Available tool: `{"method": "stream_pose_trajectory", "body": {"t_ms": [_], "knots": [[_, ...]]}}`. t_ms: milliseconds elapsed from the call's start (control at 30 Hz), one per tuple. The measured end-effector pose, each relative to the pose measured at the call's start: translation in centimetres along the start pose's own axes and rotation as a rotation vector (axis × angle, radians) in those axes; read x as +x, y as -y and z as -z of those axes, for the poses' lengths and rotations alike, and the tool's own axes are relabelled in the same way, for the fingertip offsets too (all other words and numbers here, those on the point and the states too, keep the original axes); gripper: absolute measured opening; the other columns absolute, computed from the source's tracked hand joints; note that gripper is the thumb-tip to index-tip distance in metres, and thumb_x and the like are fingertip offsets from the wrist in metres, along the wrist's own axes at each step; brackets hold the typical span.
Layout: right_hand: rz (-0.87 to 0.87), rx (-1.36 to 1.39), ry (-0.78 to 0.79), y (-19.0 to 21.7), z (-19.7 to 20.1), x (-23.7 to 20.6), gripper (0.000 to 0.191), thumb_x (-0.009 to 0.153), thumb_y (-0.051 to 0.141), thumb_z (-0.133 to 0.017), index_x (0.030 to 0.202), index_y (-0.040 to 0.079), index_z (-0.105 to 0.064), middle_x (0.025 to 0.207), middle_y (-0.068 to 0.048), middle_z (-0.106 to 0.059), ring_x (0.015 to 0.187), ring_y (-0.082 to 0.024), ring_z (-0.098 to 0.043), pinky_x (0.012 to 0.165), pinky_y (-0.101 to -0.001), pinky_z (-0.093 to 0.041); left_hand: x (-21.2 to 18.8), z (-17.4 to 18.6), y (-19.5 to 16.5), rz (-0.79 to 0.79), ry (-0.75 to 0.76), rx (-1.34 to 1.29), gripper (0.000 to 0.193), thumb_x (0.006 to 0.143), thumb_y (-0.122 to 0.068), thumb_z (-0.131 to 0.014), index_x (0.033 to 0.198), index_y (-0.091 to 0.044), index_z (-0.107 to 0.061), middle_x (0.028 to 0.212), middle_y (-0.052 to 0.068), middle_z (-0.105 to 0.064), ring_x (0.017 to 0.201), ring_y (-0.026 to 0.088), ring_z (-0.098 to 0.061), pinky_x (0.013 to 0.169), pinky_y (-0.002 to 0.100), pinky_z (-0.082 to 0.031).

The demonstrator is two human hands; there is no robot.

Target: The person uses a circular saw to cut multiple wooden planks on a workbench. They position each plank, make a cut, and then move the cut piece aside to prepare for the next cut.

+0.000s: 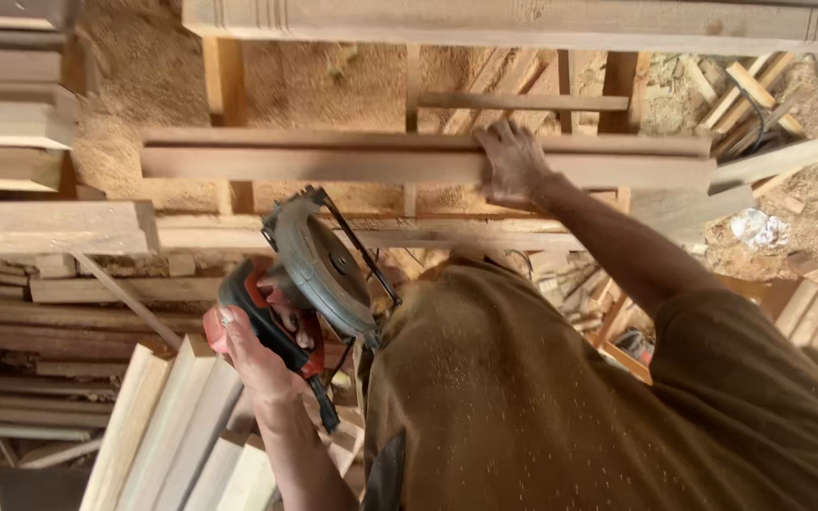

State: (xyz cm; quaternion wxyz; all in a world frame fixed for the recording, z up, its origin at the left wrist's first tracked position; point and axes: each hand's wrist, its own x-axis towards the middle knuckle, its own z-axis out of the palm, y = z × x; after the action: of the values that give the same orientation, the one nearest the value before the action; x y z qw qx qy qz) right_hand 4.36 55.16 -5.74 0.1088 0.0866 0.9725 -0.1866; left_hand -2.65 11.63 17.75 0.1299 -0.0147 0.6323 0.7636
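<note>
The circular saw is hanging in the air off the wood, tipped so its round grey blade guard is facing up, and the left hand is wrapping tight around its red and black handle, fingers closed on the grip. A thin black cord is looping off the saw's front edge, just past that hand. The right hand is reaching well away from the saw, out ahead, and is lying flat with fingers spread on a long wooden plank that is running crosswise; it's pressing on the board rather than gripping it, so that hand is open. So the two hands are sitting well apart, one clamped on the tool, one resting on the timber. Below the left hand there's a stack of pale moulded boards leaning up, and off to its outer side more rough planks are piling up. Beyond the right hand, sawdust is covering the ground under the frame, and scrap offcuts are lying past its far side. The person's brown shirt, dusted with sawdust, is filling the space between the arms.
</note>
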Motion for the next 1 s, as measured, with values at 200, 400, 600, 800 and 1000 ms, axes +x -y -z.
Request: {"method": "stream_pose_trajectory", "body": {"t_ms": [200,400,600,800,1000], "knots": [[-0.047,0.005,0.03,7.5,-2.0,-0.4,0.119,0.055,0.054,-0.098,0.149,0.007,-0.042,0.135,-0.02,-0.049,0.126,-0.038,-0.048,0.109,-0.0609,-0.041,1.6,3.4,-2.5,0.067,0.141,0.146,0.062,0.115,-0.048,-0.047,0.154,0.0,-0.053,0.113,0.003,-0.064,0.092,0.01,-0.06,0.076,0.024,-0.051],[-0.118,0.104,-0.032,13.2,-4.2,-0.7,0.121,0.051,0.053,-0.095,0.152,0.014,-0.042,0.14,-0.017,-0.048,0.132,-0.038,-0.044,0.118,-0.0598,-0.029,3.0,5.3,-2.8,0.134,0.32,0.278,0.06,0.109,-0.051,-0.041,0.146,-0.006,-0.056,0.068,-0.003,-0.057,0.049,0.004,-0.051,0.04,0.021,-0.044],[-0.101,0.137,-0.353,15.4,-5.9,-3.3,0.082,0.074,0.057,-0.088,0.138,0.018,-0.054,0.146,-0.025,-0.041,0.145,-0.044,-0.031,0.121,-0.0645,-0.016,3.9,5.4,0.6,0.115,0.451,0.255,0.05,0.116,-0.046,-0.045,0.134,-0.003,-0.062,0.081,0.0,-0.062,0.065,0.007,-0.055,0.055,0.026,-0.047],[-0.143,0.193,-0.396,15.4,-8.1,-3.8,0.067,0.08,0.055,-0.084,0.129,0.018,-0.058,0.149,-0.023,-0.041,0.148,-0.042,-0.03,0.124,-0.0655,-0.015,3.3,3.6,4.1,0.206,0.505,0.301,0.049,0.116,-0.044,-0.041,0.122,-0.002,-0.064,0.074,0.0,-0.057,0.061,0.008,-0.05,0.051,0.025,-0.042],[-0.083,0.138,-0.471,14.9,-9.2,-4.5,0.069,0.08,0.052,-0.087,0.133,0.018,-0.058,0.147,-0.023,-0.043,0.144,-0.043,-0.035,0.122,-0.0644,-0.021,3.3,1.3,4.7,0.222,0.594,0.33,0.05,0.112,-0.05,-0.04,0.115,-0.004,-0.059,0.066,0.002,-0.055,0.05,0.01,-0.051,0.042,0.026,-0.043]]}}
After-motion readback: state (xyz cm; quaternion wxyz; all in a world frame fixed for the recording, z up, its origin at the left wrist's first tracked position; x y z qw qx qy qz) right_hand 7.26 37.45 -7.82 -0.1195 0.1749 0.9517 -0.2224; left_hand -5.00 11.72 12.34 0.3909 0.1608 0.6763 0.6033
